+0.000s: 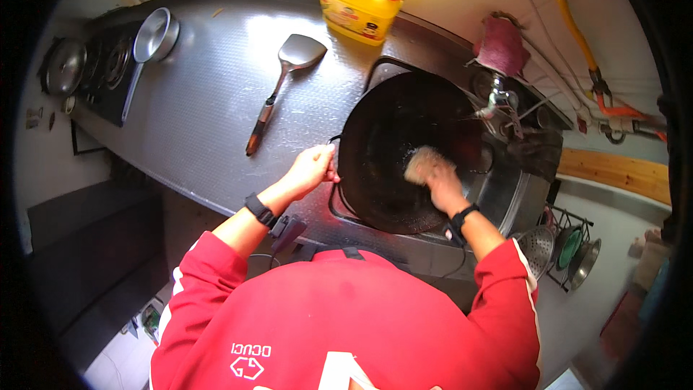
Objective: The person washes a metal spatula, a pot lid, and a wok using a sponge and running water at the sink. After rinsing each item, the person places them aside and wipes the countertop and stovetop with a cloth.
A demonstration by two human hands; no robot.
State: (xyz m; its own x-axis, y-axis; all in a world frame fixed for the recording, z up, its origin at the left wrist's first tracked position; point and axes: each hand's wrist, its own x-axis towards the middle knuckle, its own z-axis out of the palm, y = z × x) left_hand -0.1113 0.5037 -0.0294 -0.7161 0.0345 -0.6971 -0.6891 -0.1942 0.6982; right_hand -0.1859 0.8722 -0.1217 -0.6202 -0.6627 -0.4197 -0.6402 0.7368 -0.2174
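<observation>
A large dark wok [390,119] rests over the sink [387,69] in front of me. My left hand [314,170] grips the wok's loop handle [334,141] at its left rim. Inside the wok, my right hand [445,187] holds a tan scrubber [425,164] against the inner surface; its exact material is blurred. A few light specks of foam or water show around the scrubber. The metal tap [498,100], with a pink cloth [501,46] above it, stands behind the wok's right side.
A metal wok spatula [292,65] lies on the steel counter [216,92]. Behind it stands a yellow oil jug [357,5]. Further left are a long-handled metal ladle [155,38] and a stove with a lidded pan [65,66]. A rack with a colander [536,249] hangs at right.
</observation>
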